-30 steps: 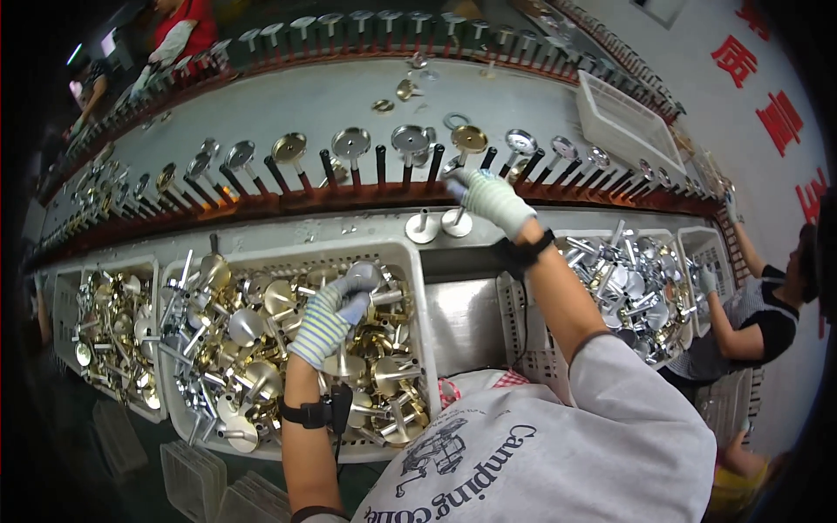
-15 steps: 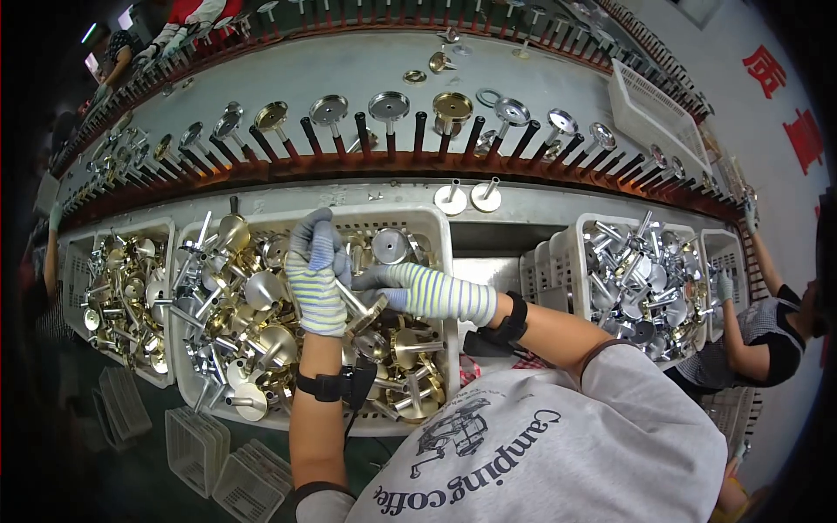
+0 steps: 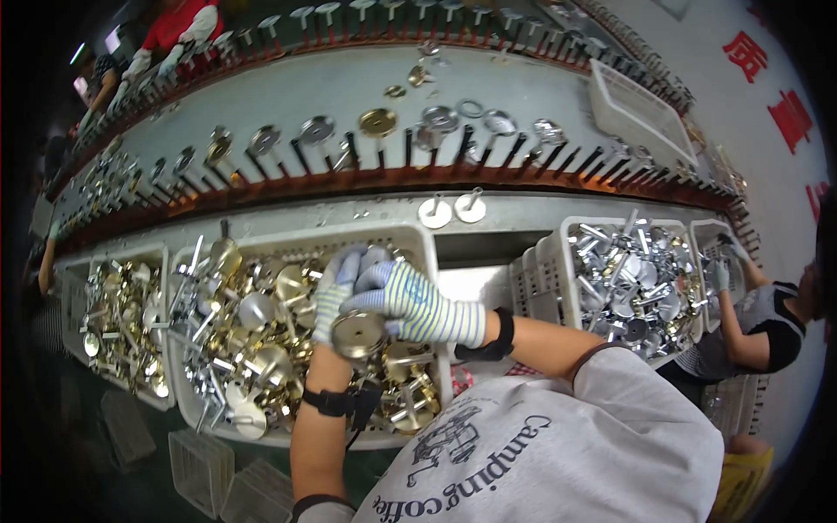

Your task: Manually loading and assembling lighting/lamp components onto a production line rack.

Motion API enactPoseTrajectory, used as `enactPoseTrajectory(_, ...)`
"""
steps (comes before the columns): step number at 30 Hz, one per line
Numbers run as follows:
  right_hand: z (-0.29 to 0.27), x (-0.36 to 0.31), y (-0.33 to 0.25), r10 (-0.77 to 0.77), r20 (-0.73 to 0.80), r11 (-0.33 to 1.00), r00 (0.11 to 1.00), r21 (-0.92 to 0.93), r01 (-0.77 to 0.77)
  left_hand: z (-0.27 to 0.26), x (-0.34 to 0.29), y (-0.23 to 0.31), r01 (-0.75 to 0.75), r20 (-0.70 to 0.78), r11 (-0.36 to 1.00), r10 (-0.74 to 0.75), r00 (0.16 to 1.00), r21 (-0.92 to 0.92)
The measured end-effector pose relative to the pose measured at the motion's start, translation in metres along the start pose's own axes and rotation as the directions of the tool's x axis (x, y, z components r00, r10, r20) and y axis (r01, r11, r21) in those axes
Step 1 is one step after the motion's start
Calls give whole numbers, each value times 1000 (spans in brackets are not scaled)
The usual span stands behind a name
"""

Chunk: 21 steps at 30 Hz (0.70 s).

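Both my hands wear striped work gloves with grey fingers, and they meet above a white crate [image 3: 425, 261] heaped with gold and silver metal parts. Between them is a round metal disc [image 3: 357, 336] with a small hole in its centre, its flat face showing. My left hand [image 3: 334, 292] closes around the part behind the disc; its stem is hidden. My right hand [image 3: 405, 301] has its fingers bent over the disc's upper edge, touching the left fingers. Around my hands lie several similar stemmed discs [image 3: 268, 366], some flat face up, some with stems sticking out.
Beyond the crate, a curved rack [image 3: 323, 187] carries black upright pegs, several topped with metal discs. Two stemmed discs [image 3: 436, 212] stand on the ledge. A silver-filled crate [image 3: 571, 288] stands right, near a co-worker [image 3: 758, 322]; another crate [image 3: 164, 288] is left. Stacked baskets [image 3: 200, 471] sit lower left.
The disc, tilted nearly edge-on before, now shows its flat face and sits lower. My right hand has closed in against my left. The whole view has shifted slightly.
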State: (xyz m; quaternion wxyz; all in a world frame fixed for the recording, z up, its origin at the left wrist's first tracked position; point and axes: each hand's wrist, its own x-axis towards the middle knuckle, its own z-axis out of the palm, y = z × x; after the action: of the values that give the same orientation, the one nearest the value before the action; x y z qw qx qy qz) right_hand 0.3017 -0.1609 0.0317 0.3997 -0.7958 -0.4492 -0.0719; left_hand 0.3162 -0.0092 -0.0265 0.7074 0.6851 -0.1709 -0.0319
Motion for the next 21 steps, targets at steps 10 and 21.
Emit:
enactPoseTrajectory(10, -83, -47, 109, 515, -779, 853, 359, 507, -122, -30, -2, 10, 148, -8, 526, -259, 966, 838)
enactPoseTrajectory(21, -185, -94, 210, 710, -698, 592, 88, 525, -612, -23, -6, 29, 50, 147, 331, -545, 826, 942)
